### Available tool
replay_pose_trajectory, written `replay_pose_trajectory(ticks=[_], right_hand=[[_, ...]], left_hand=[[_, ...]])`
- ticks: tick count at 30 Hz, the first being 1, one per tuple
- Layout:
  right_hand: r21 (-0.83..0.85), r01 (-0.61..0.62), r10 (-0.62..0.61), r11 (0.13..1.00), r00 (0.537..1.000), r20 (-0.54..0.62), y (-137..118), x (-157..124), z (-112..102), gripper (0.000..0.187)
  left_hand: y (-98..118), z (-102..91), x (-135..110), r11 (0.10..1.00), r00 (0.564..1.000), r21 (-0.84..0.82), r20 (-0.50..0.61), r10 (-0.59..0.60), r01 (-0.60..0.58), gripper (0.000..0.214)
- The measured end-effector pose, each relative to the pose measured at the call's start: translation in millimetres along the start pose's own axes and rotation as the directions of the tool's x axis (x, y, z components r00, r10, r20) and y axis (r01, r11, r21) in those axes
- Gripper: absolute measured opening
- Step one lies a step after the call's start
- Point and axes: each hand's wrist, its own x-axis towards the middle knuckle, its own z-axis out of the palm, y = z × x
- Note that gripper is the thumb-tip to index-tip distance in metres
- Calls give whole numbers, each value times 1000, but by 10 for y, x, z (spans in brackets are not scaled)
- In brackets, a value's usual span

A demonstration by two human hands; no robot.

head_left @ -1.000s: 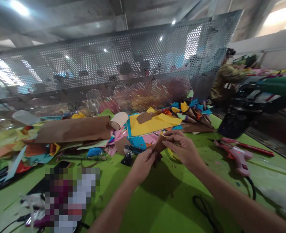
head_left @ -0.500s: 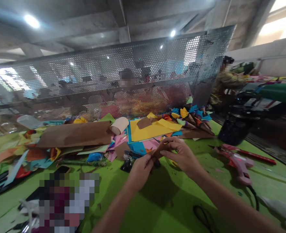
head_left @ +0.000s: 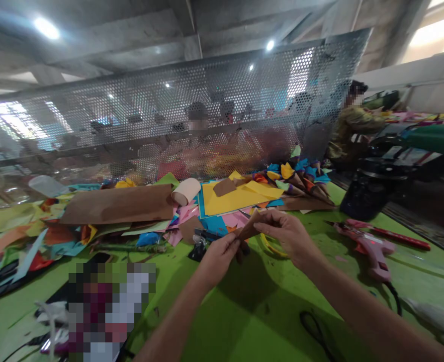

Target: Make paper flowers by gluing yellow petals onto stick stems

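Note:
Both my hands meet above the green table (head_left: 244, 311), closed on a small piece of brown paper (head_left: 249, 229) that is rolled or folded to a point. My left hand (head_left: 218, 256) pinches its lower end from the left. My right hand (head_left: 285, 236) curls over its upper end from the right. Just beyond the hands lie a yellow loop (head_left: 272, 247) and a small black object (head_left: 198, 250) on the table.
Coloured paper sheets, a large brown sheet (head_left: 119, 203) and a tape roll (head_left: 186, 191) pile up behind. Paper cones (head_left: 300, 183) lie at back right. A pink glue gun (head_left: 370, 249) and red-handled tool (head_left: 395, 236) sit right. A perforated metal screen (head_left: 206, 110) has people behind it.
My hands stayed together on the brown paper, shifting it slightly between the fingers. The view tilted a little; nothing else moved.

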Motion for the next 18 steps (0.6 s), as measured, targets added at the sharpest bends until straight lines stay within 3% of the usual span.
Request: replay_pose_trajectory(ticks=[8,13,18], right_hand=[[193,-119,123,974,992,-9,41,23,-44,29],[192,-106,111,976,994,-15,71,33,-53,25],[223,-96,93,970,995,24,45,17,-16,23]], left_hand=[[-13,-60,14,999,995,39,-98,20,-16,25],[-16,-36,9,999,975,-14,-219,47,-52,24],[52,-34,-25,974,943,213,-302,135,-71,17]])
